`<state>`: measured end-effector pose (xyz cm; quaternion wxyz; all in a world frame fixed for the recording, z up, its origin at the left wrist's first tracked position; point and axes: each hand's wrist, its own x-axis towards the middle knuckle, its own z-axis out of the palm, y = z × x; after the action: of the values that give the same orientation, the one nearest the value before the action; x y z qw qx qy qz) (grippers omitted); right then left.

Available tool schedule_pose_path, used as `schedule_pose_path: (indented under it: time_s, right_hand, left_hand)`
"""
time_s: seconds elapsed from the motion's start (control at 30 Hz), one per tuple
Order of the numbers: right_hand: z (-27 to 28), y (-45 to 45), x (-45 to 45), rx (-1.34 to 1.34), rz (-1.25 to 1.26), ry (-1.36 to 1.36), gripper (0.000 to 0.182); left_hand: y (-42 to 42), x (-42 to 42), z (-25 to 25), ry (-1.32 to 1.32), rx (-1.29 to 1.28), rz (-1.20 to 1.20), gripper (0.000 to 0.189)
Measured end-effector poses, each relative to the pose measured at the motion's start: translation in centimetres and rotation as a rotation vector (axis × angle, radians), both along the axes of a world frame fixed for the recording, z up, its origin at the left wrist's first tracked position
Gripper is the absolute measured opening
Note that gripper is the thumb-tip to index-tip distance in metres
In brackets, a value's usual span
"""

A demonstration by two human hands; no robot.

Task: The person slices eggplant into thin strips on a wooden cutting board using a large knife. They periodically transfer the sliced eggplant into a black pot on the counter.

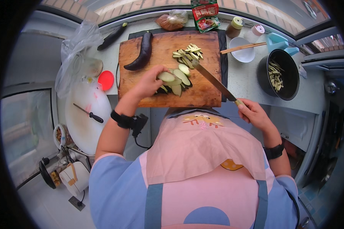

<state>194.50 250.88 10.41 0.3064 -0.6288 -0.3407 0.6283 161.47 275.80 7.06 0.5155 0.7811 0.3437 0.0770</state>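
A wooden cutting board (pixel 166 43) lies on the counter before me. My left hand (pixel 153 81) grips a few eggplant slices (pixel 166 76) above the board's left middle. Just right of and below those slices lie more eggplant slices (pixel 181 75), overlapping on the wood. My right hand (pixel 251 112) holds a kitchen knife (pixel 213 80) by its handle, its blade slanting up and left over the board. The blade's tip is by a small heap of eggplant strips (pixel 189 54). A whole eggplant (pixel 143 53) rests on the board's upper left.
Right of the board stand a white bowl (pixel 242 54) with wooden chopsticks (pixel 246 47) across it and a black pot (pixel 288 83) holding eggplant strips. Another eggplant (pixel 112 37), a red lid (pixel 106 80) and a plastic bag (pixel 77 48) lie left. Seasoning jars (pixel 234 27) stand behind.
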Motion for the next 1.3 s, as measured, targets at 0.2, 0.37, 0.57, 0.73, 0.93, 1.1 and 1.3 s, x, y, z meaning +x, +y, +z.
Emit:
schedule_pose_path:
  time_s: [0.2, 0.37, 0.57, 0.73, 0.93, 1.1, 1.3]
  right_hand:
    - [-0.4, 1.4, -1.1, -0.059, 0.049, -0.001, 0.033]
    - [-0.7, 2.7, -1.4, -0.045, 0.093, 0.005, 0.034]
    - [-0.1, 3.2, -1.7, 0.003, 0.051, -0.024, 0.034]
    - [-0.1, 2.7, -1.1, 0.054, 0.009, -0.003, 0.035]
    - [0.3, 2.0, -1.0, 0.097, -0.032, -0.019, 0.037]
    - [0.2, 1.7, -1.0, 0.091, -0.068, -0.015, 0.04]
    - [0.6, 2.6, -1.3, 0.101, -0.061, -0.009, 0.04]
  left_hand:
    - [-4.4, -0.9, -2.2, -0.074, 0.498, 0.066, 0.05]
    - [-5.8, -0.8, -3.1, 0.01, 0.76, 0.171, 0.05]
    - [-6.1, 0.3, -3.0, -0.032, 0.788, 0.253, 0.038]
    - [-1.3, 4.4, -2.4, 0.147, 0.646, 0.332, 0.026]
    - [3.9, 7.8, -5.1, 0.479, 0.334, 0.138, 0.028]
    - [4.9, 8.4, -5.2, 0.538, 0.209, 0.042, 0.025]
    - [5.1, 6.5, -4.8, 0.05, 0.051, 0.073, 0.013]
